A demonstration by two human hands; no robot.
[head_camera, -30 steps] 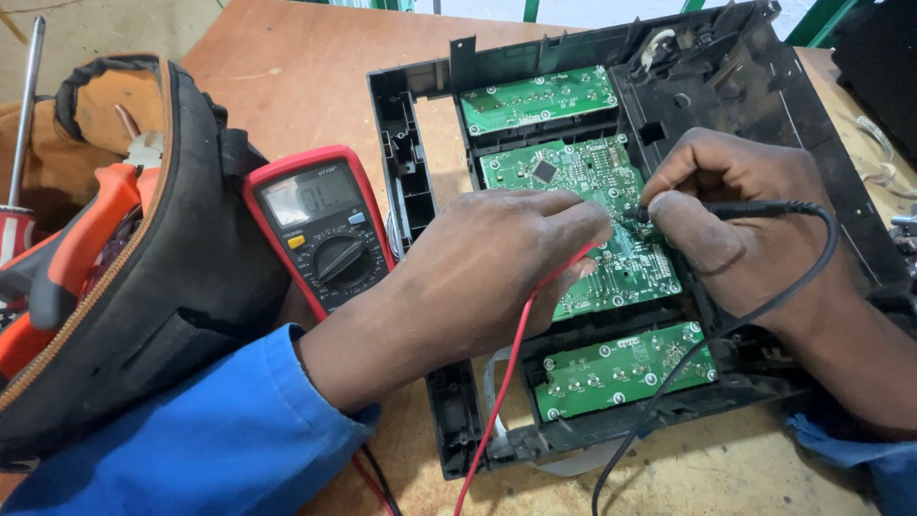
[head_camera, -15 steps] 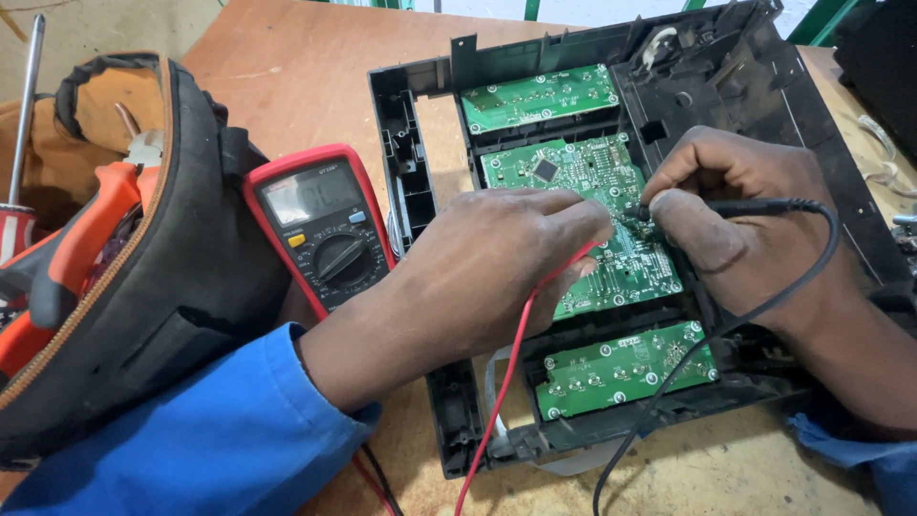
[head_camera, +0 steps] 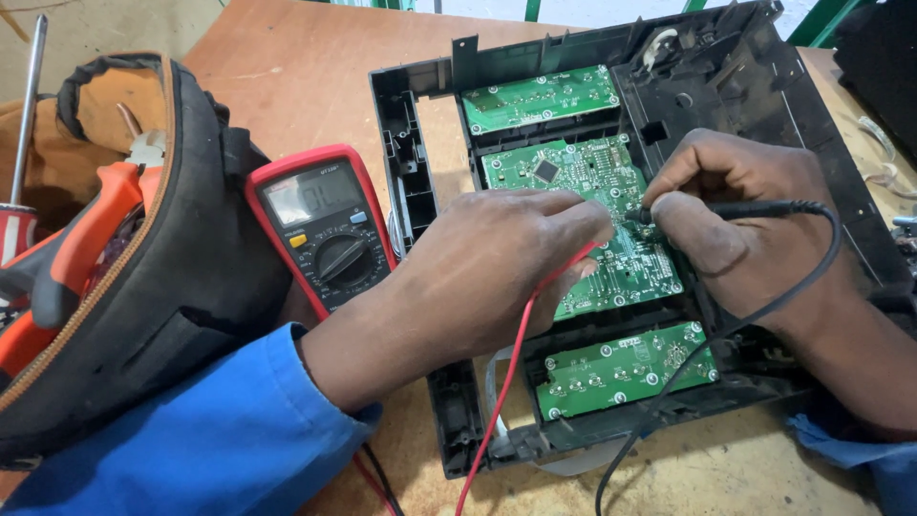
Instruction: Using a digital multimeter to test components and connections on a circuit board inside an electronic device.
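The middle circuit board (head_camera: 592,225), flat, green and dotted with silver solder pads, lies in a black plastic casing (head_camera: 764,115) at the centre right of the desk (head_camera: 287,76). Both hands meet over it. The left hand (head_camera: 478,277) has its grip closed on a red probe, whose thin red wire (head_camera: 506,382) trails from under the fingers toward the near edge. The right hand (head_camera: 745,229) pinches a slim black probe (head_camera: 735,208) with its tip down on the board; its black wire (head_camera: 726,334) loops near. Two more green boards sit in the casing, one farther (head_camera: 540,97) and one nearer (head_camera: 626,371). Left of the casing lies a red-edged meter (head_camera: 325,229) with a grey screen and round dial. At the far left stands a soft black tool bag (head_camera: 172,277) holding orange-handled pliers (head_camera: 76,248). The desk is smooth brown wood.
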